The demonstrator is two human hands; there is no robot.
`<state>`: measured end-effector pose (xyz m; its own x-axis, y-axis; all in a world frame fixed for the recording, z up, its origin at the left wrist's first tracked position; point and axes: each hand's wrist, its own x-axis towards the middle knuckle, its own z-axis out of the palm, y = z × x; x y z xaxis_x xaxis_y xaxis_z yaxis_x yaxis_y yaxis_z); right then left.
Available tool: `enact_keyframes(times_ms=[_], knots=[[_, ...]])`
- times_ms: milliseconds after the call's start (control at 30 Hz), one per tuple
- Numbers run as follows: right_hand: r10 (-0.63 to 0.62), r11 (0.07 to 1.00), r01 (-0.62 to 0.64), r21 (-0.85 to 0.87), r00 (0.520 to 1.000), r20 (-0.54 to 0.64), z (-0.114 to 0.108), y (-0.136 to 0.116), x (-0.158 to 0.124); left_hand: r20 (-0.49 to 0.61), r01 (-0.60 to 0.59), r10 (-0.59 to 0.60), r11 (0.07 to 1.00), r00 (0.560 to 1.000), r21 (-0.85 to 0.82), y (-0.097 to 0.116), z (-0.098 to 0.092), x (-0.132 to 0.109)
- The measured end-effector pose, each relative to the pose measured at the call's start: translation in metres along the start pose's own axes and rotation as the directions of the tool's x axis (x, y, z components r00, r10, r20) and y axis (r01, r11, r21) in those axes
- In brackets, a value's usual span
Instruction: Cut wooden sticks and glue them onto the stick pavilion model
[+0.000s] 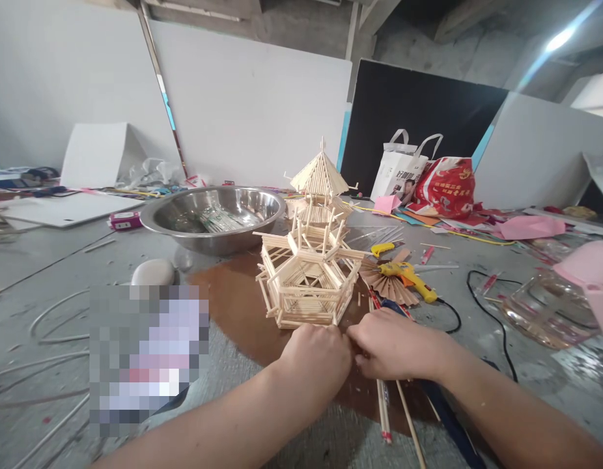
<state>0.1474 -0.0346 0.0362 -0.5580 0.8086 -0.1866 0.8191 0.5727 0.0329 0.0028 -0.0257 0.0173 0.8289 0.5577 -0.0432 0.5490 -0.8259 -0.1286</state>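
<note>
stick frame (308, 296), a six-sided lattice of pale thin rods, sits upright on a brown sheet (228, 303) just beyond the person's knuckles; the left hand (318, 355) is curled with its back to the camera, close against the near bottom edge, though whether it touches the wood i cannot tell; the right hand (392, 345) is curled beside it, fingertips meeting or nearly meeting the left; what either set of fingers pinches, if anything, is hidden.

i would judge the frame very light, stiff along each rod but fragile at the joints; dry wood should not slip much, yet a squeeze on the open sides could snap a rod or spring a bond; the stacked rods of the base look the soundest hold, taken low from two opposite sides; the short posts on top and the jutting ends make poor handles.

under the right forearm lie loose sticks (382, 410) and a dark blue handle (450, 417); to the right rests a yellow glue gun (411, 279); behind the frame rises a pointed stick roof (320, 177), joined or separate i cannot tell; a steel basin (208, 245) stands to the left.
</note>
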Motion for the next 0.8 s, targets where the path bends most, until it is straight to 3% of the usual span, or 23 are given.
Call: enact_keyframes(times_ms=[233, 333, 500, 567, 667, 733, 800], knots=[[0.009, 0.998, -0.009, 0.054, 1.0, 0.002, -0.014, 0.005, -0.008, -0.029, -0.051, 0.049, 0.997, 0.998, -0.053, 0.001, 0.001, 0.003], [0.035, 0.987, -0.029, 0.156, 0.999, -0.036, -0.017, 0.009, -0.011, -0.024, -0.026, 0.024, 0.998, 0.999, -0.065, 0.001, 0.0, 0.002], [0.214, 0.906, -0.149, 0.397, 0.969, -0.125, -0.029, 0.036, -0.023, 0.013, -0.003, 0.005, 0.992, 1.0, -0.128, 0.0, -0.001, 0.001], [0.35, 0.862, -0.26, 0.434, 0.926, -0.141, -0.031, 0.055, -0.027, 0.034, -0.013, 0.018, 0.989, 0.999, -0.149, 0.0, 0.001, 0.002], [0.538, 0.827, -0.471, 0.308, 0.822, -0.188, -0.025, 0.089, -0.03, 0.048, -0.009, 0.016, 0.988, 0.999, -0.151, -0.001, 0.004, 0.003], [0.669, 0.742, -0.646, 0.179, 0.732, -0.129, -0.015, 0.111, -0.029, 0.049, -0.002, 0.009, 0.99, 0.999, -0.144, -0.002, 0.005, 0.003], [0.739, 0.672, -0.73, 0.125, 0.672, -0.05, -0.002, 0.13, -0.027, 0.04, -0.009, 0.014, 0.991, 0.999, -0.137, -0.001, 0.007, 0.003]])
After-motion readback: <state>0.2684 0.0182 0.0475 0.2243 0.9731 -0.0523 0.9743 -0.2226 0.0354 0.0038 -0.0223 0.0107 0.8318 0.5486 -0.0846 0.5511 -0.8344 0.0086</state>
